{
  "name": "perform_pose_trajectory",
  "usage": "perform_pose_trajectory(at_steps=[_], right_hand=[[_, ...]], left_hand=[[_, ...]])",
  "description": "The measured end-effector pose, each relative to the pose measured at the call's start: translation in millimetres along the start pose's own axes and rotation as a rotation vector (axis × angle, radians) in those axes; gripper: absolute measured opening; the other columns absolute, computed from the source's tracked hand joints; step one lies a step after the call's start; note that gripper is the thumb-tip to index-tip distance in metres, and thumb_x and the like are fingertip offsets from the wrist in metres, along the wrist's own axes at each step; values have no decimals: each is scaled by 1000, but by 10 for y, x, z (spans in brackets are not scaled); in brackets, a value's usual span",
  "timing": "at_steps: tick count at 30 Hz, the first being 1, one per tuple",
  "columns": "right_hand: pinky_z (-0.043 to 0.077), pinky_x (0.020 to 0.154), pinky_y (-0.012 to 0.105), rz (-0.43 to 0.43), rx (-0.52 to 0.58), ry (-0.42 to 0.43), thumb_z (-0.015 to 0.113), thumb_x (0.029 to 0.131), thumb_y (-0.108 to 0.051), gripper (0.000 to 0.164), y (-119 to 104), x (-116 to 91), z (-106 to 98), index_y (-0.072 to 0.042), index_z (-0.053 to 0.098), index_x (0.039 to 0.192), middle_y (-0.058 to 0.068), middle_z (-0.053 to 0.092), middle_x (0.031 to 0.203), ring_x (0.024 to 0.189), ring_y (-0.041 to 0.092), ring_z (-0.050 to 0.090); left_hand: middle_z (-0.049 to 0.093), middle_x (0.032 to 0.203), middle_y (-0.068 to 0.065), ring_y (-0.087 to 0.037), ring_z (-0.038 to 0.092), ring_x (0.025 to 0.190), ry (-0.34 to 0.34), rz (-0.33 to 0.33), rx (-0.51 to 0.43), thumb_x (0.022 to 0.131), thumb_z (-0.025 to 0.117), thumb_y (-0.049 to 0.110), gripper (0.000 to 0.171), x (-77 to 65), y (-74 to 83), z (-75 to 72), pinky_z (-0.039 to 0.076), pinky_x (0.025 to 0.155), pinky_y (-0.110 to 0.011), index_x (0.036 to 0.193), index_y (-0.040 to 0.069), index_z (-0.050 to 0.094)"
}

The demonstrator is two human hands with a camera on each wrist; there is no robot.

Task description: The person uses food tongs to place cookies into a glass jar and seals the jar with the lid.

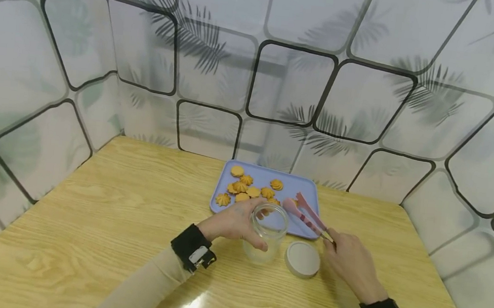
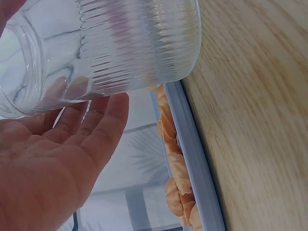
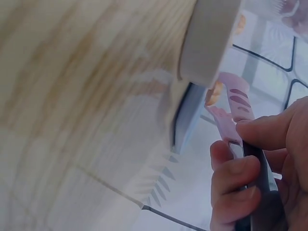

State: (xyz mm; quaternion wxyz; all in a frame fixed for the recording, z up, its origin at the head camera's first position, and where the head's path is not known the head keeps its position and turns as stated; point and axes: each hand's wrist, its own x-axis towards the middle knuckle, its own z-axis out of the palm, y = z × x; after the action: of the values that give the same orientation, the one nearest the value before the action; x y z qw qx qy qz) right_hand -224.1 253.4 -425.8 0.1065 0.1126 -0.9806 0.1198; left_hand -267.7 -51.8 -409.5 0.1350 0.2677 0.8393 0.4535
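Observation:
A clear glass jar [image 1: 266, 235] with an uncovered mouth stands at the front edge of the blue tray [image 1: 210, 165]. My left hand [image 1: 240, 221] grips it, thumb in front and fingers behind; the ribbed glass [image 2: 139, 48] shows up close in the left wrist view. In my right hand [image 1: 350, 258] are pink-tipped tongs [image 1: 308, 217], held by dark handles [image 3: 264, 192]. Their spread tips reach over the tray's right part, by a cookie [image 3: 216, 93]. More golden piped cookies [image 1: 240, 187] lie mostly on the tray's left half.
A round pale lid [image 1: 303, 259] lies on the wooden table [image 1: 102, 219] between the jar and my right hand. Behind the tray hangs a patterned curtain [image 1: 218, 82], which also closes off both sides.

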Motion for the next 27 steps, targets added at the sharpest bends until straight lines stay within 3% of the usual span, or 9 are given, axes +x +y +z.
perform_pose_trajectory(at_steps=[5, 8, 12, 15, 17, 23, 27], right_hand=[[30, 47, 25, 22, 71, -26, 58, 101, -13, 35, -28, -96, -116, 4, 66, 130, 4, 59, 73, 52, 12, 39], [31, 46, 25, 41, 126, -25, 59, 101, -14, 38, -62, -173, -216, 6, 63, 133, 4, 63, 75, 50, 10, 37], [35, 50, 24, 34, 183, 12, 61, 102, -15, 40, -120, -288, -362, 6, 61, 135, 11, 75, 94, 52, 7, 39], [38, 56, 24, 4, 207, 54, 62, 102, -15, 39, -163, -383, -453, 5, 62, 135, 14, 76, 106, 55, 5, 41], [42, 58, 24, -19, 217, 102, 64, 100, -13, 36, -194, -442, -501, 5, 64, 132, 11, 77, 103, 59, 1, 46], [36, 49, 20, -97, 280, 247, 69, 94, -3, 29, -260, -568, -569, 4, 72, 122, -4, 66, 76, 55, -2, 40], [37, 55, 18, -123, 273, 243, 70, 93, -3, 31, -279, -580, -549, 4, 71, 124, 1, 74, 88, 59, -2, 44]], left_hand=[[62, 134, -14, -28, 58, 122, 2, 6, 3, 63, 97, 24, 96, -7, -7, -6, 49, 102, -44, 145, 11, 49], [63, 133, -13, -27, 59, 120, 0, 8, 1, 63, 98, 24, 93, -11, -10, -2, 49, 101, -42, 142, 13, 51], [64, 130, -8, -27, 59, 120, 4, 13, -3, 62, 98, 24, 91, -12, -4, -3, 49, 100, -41, 141, 14, 53], [64, 130, -7, -27, 59, 121, 6, 18, -18, 62, 97, 22, 90, -18, 6, -2, 49, 101, -42, 140, 14, 53], [63, 132, -10, -27, 59, 122, 2, 23, -34, 63, 97, 20, 90, -21, 4, -1, 49, 102, -42, 141, 14, 53], [63, 133, -11, -27, 59, 122, -8, 27, -46, 64, 97, 21, 90, -25, -9, 6, 49, 101, -41, 142, 15, 52], [63, 132, -9, -26, 59, 120, 0, 24, -37, 64, 97, 21, 89, -12, -19, 17, 50, 101, -41, 140, 14, 53]])
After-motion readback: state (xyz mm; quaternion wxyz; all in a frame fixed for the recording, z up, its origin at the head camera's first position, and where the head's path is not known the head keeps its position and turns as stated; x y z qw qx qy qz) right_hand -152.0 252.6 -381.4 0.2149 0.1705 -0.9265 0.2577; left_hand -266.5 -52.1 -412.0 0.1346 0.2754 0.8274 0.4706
